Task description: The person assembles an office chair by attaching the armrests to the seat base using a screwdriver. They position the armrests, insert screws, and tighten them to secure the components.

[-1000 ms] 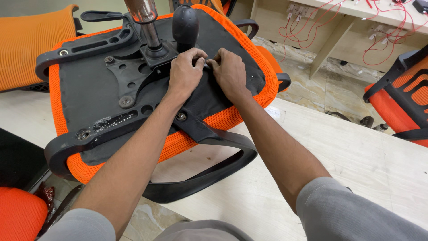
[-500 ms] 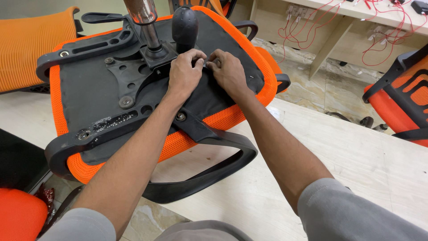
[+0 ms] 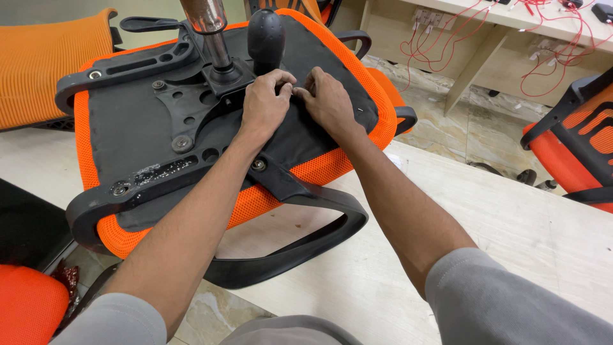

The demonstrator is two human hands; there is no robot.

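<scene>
Both hands' (image 3: pixel 297 102) grip pinches seat underside (image 3: pixel 134 137) (beside black knob (image 3: pixel 265 38)).

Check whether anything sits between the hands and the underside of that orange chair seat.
Nothing visible does. The left hand and right hand both rest directly on the black underside of the seat, fingertips meeting beside the mechanism plate. The black knob and metal column stand just behind them.

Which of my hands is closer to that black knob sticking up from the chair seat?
Left. The left hand sits just below the black knob; the right hand is lower and further right of it.
</scene>
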